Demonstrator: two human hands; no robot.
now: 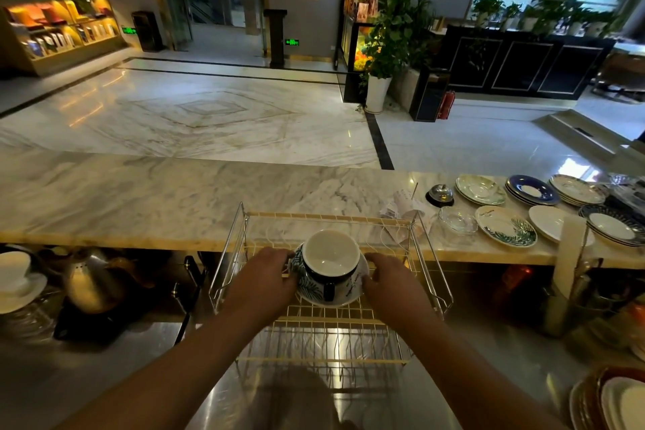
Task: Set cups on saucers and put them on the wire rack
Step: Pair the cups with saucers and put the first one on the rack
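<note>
Both my forearms reach up from the bottom edge toward the wire rack (328,293), which stands on the steel worktop (104,360) below the marble counter (157,199). At the lower right corner I see a stack of plates (614,401), partly cut off by the edge.

My left hand (268,269) and right hand (387,276) grip the saucer (314,293) from opposite sides, fingers curled on its rim. That saucer is white with a green leaf print, and the cup (331,260) stands upright on it, white inside, dark outside, its handle turned toward me. Cup and saucer are over the upper tier of the rack, near the middle; I cannot tell whether the saucer touches the wires or hangs just above them. Lower rack slots nearer me hold nothing I can make out.

Left of the rack, under the counter, a metal kettle (92,283) stands on a dark base, and farther left a white cup on a saucer (17,279) sits at the edge.

On the counter to the right lie loose saucers: a leaf-print one (506,226), a plain white one (548,222), a glass dish (457,220), and stacks in blue and pale patterns behind. A bell (440,194) sits beside them.

Beyond is a marble floor (209,108) and potted plants (391,38).
</note>
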